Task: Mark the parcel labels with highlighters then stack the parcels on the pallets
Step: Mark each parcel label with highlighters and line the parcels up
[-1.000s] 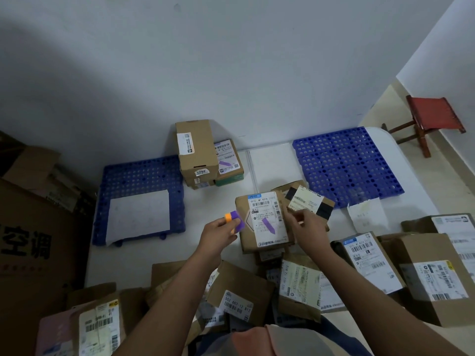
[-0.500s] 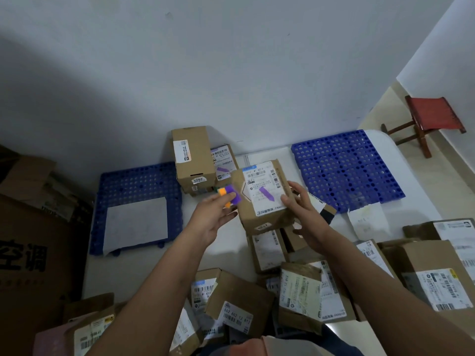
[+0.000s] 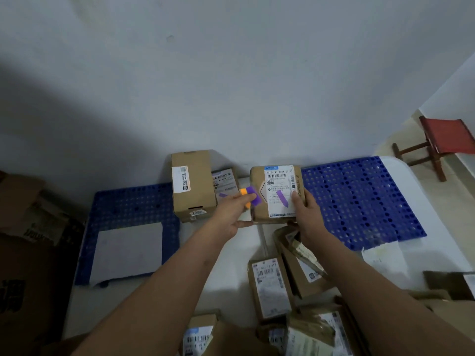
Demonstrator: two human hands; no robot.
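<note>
My right hand (image 3: 307,214) has its grip on the parcel (image 3: 276,194): the thumb lies on the right side of the label (image 3: 280,191) and the fingers curl under the near right corner, so the box stays level and label-up while I carry it. My left hand (image 3: 232,214) is also clenched, but round the highlighter (image 3: 249,197), a purple one with an orange band. I pinch it up between my fingertips so the pen stays clear of the cardboard, and the heel of that hand steadies the parcel's near left edge.

The parcel is out at arm's length, at the far side of the tabletop (image 3: 231,286) close to the wall (image 3: 231,86), in the gap between the two blue pallets. Whether its bottom already rests on the tabletop or is just above it I cannot tell. The label faces up towards me and already carries a purple stroke (image 3: 282,198), so I judge the marking done and this the placing step.

The parcel's long axis runs away from me, near edge to wall. The label reads upright from my side, with its blue header at the far end. The highlighter lies slanted, and both its ends are too blurred to tell cap from tip.

To the left, two marked boxes (image 3: 192,186) stand by the left pallet (image 3: 133,209), which holds a white sheet (image 3: 128,253). The right pallet (image 3: 359,199) is just beside the parcel. Unmarked parcels (image 3: 270,286) lie nearer me.
</note>
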